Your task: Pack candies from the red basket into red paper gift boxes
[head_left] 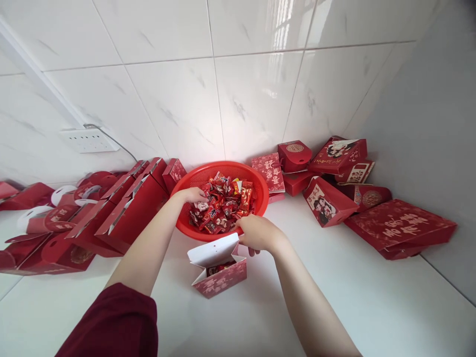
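Observation:
My left hand (195, 195) reaches into the left side of a red plastic basket (262, 198) filled with wrapped candies (223, 203). Its fingers are bent together onto a wrapped candy on the heap. Just in front of the basket, a red gift box (222, 282) stands with its top open and its white-lined flap raised. Some wrapped candies show inside it. My right hand (258, 232) is closed on the box's right side by the raised flap. Its thumb lies near the basket rim, and part of its fingers is hidden.
Several red boxes (134, 213) stand in rows at the left, some with white handles. More red boxes (401, 225) lie piled at the right. Behind the white table (260, 317) rises a tiled wall with a socket strip (89, 141) and a cable.

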The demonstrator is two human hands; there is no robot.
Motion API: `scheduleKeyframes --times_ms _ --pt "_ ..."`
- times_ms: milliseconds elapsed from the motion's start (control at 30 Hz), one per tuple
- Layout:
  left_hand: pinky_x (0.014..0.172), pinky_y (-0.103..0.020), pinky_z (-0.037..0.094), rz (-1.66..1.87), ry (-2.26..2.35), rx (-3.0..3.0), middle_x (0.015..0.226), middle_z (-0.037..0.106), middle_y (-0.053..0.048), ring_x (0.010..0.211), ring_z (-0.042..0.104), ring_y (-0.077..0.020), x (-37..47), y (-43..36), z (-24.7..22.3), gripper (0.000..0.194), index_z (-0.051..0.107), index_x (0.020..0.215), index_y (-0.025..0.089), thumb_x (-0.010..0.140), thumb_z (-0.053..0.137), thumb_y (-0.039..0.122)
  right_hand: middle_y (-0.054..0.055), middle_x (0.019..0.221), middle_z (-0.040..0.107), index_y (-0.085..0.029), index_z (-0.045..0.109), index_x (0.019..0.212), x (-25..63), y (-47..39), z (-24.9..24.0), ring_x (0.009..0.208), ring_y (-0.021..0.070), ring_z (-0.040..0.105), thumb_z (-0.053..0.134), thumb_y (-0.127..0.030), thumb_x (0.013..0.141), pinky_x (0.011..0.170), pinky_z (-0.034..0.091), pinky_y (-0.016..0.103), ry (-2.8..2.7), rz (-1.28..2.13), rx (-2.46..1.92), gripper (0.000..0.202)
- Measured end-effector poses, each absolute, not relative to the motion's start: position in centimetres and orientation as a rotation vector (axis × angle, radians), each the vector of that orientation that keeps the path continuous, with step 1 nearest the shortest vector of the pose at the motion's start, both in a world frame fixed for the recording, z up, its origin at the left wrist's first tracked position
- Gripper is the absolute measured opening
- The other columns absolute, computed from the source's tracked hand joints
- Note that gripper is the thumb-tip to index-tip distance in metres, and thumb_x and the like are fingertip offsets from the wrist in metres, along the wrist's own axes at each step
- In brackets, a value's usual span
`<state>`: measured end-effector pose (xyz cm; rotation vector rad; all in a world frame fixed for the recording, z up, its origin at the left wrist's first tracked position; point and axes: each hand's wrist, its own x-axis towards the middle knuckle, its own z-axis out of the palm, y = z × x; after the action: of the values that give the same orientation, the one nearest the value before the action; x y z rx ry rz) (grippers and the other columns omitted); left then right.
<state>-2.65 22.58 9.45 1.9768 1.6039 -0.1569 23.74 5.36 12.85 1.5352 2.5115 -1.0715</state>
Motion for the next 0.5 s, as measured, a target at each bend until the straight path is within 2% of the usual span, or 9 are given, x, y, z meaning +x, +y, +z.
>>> scheduleKeyframes --times_ms 67,167,233,400,500 --pt "0.082 -0.031 0.052 0.012 1.568 2.019 0.096 0.070 -0.004 0.090 0.065 -0.0186 -2.7 22.6 9.9 0.033 0.069 0.097 0.013 0.088 0.062 0.044 0.003 0.054 0.068 -0.013 0.064 0.071 23.8 5.4 12.8 0.045 0.0118 0.063 0.049 -0.011 0.073 0.048 0.039 0.020 2.532 -1.076 1.530 0.016" --pt "0.080 -0.024 0.050 0.268 1.498 2.060 0.101 0.072 -0.003 0.094 0.064 -0.0188 -2.4 22.3 10.7 0.044 0.069 0.105 0.015 0.087 0.056 0.052 0.003 0.055 0.069 -0.013 0.064 0.072 23.9 5.5 12.6 0.045 0.0116 0.062 0.049 -0.012 0.074 0.048 0.039 0.020 2.545 -1.087 1.511 0.016" --pt "0.079 -0.024 0.049 0.377 1.453 2.073 0.102 0.072 -0.003 0.094 0.063 -0.0190 -2.1 22.1 11.0 0.046 0.069 0.106 0.014 0.084 0.058 0.053 0.003 0.055 0.069 -0.013 0.064 0.072 23.9 5.6 12.5 0.045 0.0118 0.062 0.049 -0.013 0.075 0.048 0.040 0.020 2.547 -1.083 1.508 0.016" --pt "0.083 -0.025 0.048 0.496 1.442 2.074 0.093 0.074 -0.003 0.091 0.064 -0.0191 -2.0 21.9 11.1 0.041 0.071 0.086 0.014 0.070 0.074 0.051 0.001 0.053 0.067 -0.014 0.063 0.070 23.8 5.6 12.6 0.045 0.0119 0.062 0.049 -0.013 0.074 0.048 0.039 0.020 2.558 -1.068 1.526 0.015" --pt "0.073 -0.026 0.052 0.481 1.476 2.024 0.084 0.075 -0.006 0.078 0.067 -0.0177 -2.3 22.0 10.7 0.043 0.070 0.084 0.014 0.074 0.070 0.055 0.002 0.055 0.068 -0.014 0.064 0.072 23.8 5.6 12.6 0.048 0.0128 0.064 0.049 -0.013 0.075 0.049 0.040 0.020 2.542 -1.063 1.536 0.015"
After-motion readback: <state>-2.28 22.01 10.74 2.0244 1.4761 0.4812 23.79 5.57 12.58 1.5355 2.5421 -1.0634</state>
